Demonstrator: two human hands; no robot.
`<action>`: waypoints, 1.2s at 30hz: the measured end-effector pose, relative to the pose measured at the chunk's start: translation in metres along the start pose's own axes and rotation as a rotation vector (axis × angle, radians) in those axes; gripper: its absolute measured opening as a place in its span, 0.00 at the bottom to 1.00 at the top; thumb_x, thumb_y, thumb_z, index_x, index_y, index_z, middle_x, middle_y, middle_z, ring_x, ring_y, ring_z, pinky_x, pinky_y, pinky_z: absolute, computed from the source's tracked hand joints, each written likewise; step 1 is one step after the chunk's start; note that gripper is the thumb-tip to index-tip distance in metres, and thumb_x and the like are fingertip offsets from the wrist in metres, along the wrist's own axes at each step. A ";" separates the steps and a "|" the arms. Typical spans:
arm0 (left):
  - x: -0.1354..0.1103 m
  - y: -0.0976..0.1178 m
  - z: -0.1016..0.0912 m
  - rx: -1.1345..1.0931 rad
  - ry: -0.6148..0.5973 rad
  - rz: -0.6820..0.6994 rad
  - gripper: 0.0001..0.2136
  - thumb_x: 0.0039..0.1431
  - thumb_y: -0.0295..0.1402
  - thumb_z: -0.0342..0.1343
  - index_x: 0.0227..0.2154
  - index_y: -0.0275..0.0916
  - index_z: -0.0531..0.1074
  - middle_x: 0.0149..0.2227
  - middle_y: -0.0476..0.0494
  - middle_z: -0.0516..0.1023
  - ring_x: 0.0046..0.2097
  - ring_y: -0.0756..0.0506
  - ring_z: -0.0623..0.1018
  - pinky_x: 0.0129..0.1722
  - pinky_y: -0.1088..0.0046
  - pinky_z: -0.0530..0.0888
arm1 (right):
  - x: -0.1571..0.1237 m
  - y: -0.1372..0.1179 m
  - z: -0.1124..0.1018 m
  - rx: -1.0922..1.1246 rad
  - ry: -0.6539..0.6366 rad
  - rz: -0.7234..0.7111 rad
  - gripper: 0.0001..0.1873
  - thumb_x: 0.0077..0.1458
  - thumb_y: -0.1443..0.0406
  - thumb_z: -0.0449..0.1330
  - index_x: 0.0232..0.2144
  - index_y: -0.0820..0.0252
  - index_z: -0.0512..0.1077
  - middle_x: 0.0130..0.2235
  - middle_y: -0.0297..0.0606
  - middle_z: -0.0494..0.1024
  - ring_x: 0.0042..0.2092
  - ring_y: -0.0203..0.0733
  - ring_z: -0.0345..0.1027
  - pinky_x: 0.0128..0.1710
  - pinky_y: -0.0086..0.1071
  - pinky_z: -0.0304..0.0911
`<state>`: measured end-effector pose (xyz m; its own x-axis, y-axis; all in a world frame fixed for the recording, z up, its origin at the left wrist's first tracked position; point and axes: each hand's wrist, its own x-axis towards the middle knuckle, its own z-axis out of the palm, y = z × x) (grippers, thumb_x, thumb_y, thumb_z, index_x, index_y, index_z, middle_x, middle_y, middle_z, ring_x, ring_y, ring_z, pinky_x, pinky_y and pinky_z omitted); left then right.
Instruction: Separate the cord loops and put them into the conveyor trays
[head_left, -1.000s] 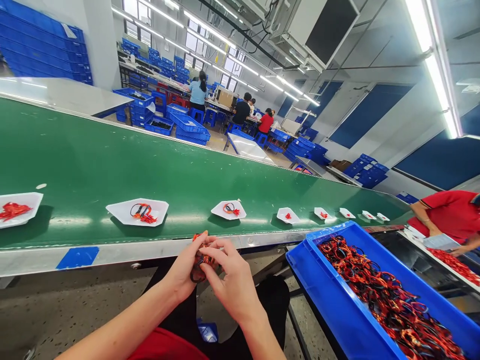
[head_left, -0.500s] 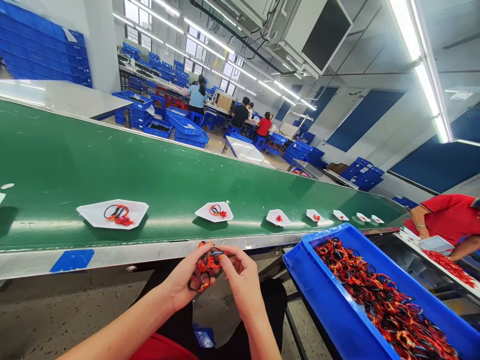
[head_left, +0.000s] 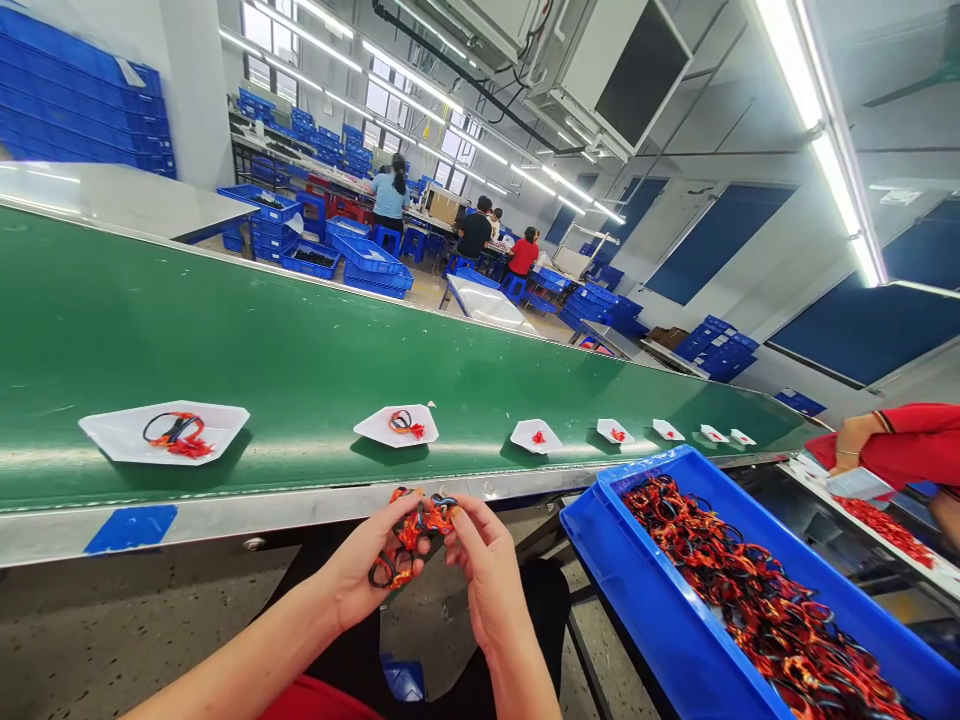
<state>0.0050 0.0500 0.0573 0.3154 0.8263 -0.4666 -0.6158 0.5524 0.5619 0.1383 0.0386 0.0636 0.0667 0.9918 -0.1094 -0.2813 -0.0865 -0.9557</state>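
Note:
Both of my hands hold one small bundle of red, orange and black cords (head_left: 409,535) just below the conveyor's metal edge. My left hand (head_left: 360,570) grips the bundle from underneath, fingers curled round it. My right hand (head_left: 480,560) pinches its upper right end with thumb and forefinger. A blue crate (head_left: 600,560) full of the same cords stands to my right. On the green belt (head_left: 300,360) a row of white trays runs off to the right; the nearest two (head_left: 161,432) (head_left: 397,425) each carry a small cord bundle.
A person in a red shirt (head_left: 900,445) works at the belt's right end beside a tray of red cords. Other people sit at benches in the background among stacked blue crates (head_left: 360,255). A blue tape mark (head_left: 131,527) sits on the conveyor's metal edge.
The trays on the belt have drifted left; the leftmost one has left the view. My hands have spread the cord bundle slightly apart and my right fingers now pinch its end.

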 end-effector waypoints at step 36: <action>-0.002 0.008 0.000 -0.023 -0.036 0.106 0.08 0.52 0.37 0.57 0.30 0.38 0.68 0.29 0.49 0.71 0.23 0.55 0.67 0.20 0.79 0.68 | 0.091 -0.039 -0.041 -0.495 0.356 -0.362 0.18 0.41 0.58 0.65 0.35 0.62 0.73 0.42 0.41 0.74 0.29 0.35 0.65 0.34 0.31 0.61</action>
<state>-0.0008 0.0531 0.0630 0.2732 0.8834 -0.3808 -0.6634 0.4597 0.5904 0.1941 0.1287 0.0797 0.4063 0.8826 0.2366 0.2806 0.1259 -0.9515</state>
